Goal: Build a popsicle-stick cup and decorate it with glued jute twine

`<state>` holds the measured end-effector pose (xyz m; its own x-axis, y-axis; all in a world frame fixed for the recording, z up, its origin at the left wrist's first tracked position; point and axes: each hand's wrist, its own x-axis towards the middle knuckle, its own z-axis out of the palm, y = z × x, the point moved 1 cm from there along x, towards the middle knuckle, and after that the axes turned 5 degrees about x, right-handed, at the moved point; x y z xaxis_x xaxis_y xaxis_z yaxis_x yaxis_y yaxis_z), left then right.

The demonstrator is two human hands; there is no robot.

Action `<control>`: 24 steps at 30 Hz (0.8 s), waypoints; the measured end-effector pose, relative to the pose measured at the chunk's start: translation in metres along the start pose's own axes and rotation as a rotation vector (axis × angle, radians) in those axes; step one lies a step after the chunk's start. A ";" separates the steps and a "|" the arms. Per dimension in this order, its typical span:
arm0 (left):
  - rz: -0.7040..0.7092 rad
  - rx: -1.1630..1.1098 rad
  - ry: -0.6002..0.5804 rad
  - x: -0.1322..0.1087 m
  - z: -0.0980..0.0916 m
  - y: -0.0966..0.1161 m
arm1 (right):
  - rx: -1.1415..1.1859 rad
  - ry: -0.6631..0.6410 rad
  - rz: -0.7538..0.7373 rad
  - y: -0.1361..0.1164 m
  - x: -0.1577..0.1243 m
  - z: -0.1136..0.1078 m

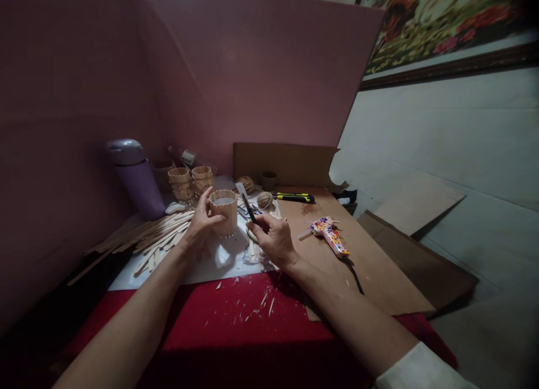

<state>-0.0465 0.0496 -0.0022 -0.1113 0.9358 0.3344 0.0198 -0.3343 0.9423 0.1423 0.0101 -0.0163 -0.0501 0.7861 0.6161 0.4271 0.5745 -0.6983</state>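
Note:
My left hand (pixel 202 222) is closed round the side of a small cup (pixel 225 209) faced with upright wooden craft sticks. The cup stands upright, its open top facing up. To its right, my right hand (pixel 272 236) pinches a slim tool with a dark handle (pixel 247 205) and a pale, flat end pointing up and left. Its exact kind is hard to make out. Just behind that hand lies a ball of twine (pixel 265 200). Loose craft sticks (pixel 166 232) are heaped left of my left hand, on a white sheet (pixel 202 275).
Two stick-covered cups (pixel 181 185) and a purple bottle (pixel 141 181) stand back left. On the right, a cardboard sheet (pixel 370 282) bears a yellow-black utility knife (pixel 295 197) and a flowered glue gun (pixel 330 236) with a cord. Wood scraps litter the red cloth (pixel 236 333).

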 end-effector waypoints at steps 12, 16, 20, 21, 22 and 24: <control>0.291 -0.040 0.226 -0.004 0.000 0.043 | 0.326 -0.161 0.073 -0.011 -0.004 0.004; 0.163 -0.087 -0.009 -0.015 0.015 0.063 | 0.414 -0.223 0.089 -0.018 -0.006 0.004; 0.017 -0.225 -0.132 -0.022 0.021 0.071 | 0.439 -0.296 0.071 -0.022 -0.005 -0.001; -0.004 -0.237 -0.151 -0.023 0.020 0.073 | 0.446 -0.318 0.063 -0.023 -0.005 -0.001; -0.020 -0.243 -0.163 -0.023 0.019 0.075 | 0.457 -0.340 0.055 -0.024 -0.005 -0.002; -0.038 -0.244 -0.172 -0.024 0.018 0.079 | 0.477 -0.381 0.040 -0.025 -0.005 -0.002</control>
<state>-0.0245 0.0029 0.0643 0.0635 0.9463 0.3170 -0.2233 -0.2962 0.9287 0.1340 -0.0091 -0.0011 -0.3992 0.7846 0.4744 -0.0122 0.5128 -0.8584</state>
